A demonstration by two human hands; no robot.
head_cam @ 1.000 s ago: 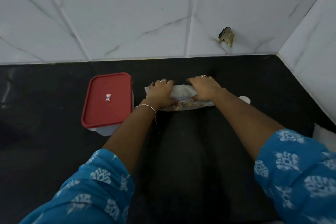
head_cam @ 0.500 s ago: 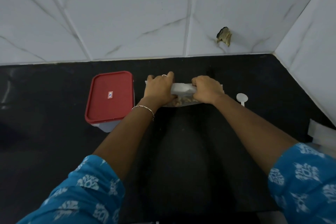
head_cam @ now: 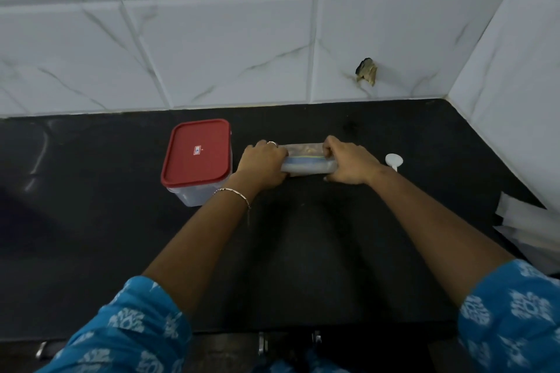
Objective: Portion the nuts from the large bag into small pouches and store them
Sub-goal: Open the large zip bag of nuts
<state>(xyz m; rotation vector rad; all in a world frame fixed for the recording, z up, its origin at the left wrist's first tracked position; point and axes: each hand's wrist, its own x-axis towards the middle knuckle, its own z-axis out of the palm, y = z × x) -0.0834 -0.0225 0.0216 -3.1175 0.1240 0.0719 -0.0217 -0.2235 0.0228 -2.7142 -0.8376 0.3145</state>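
Centrally on the tabletop (head_cam: 91,221) lies the rolled nut bag (head_cam: 306,161); left grip (head_cam: 262,165) curls round its nine-o'clock end, right grip (head_cam: 348,162) round its three-o'clock end. Red-lidded container (head_cam: 197,154) stands near, at nine o'clock.

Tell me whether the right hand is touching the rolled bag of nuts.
Touching. The head view shows the right hand with its fingers curled over the right end of the rolled bag; the left hand grips the other end.

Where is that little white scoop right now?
In the head view, the white scoop lies on the black counter just right of the right hand, which grips the rolled nut bag together with the left hand.
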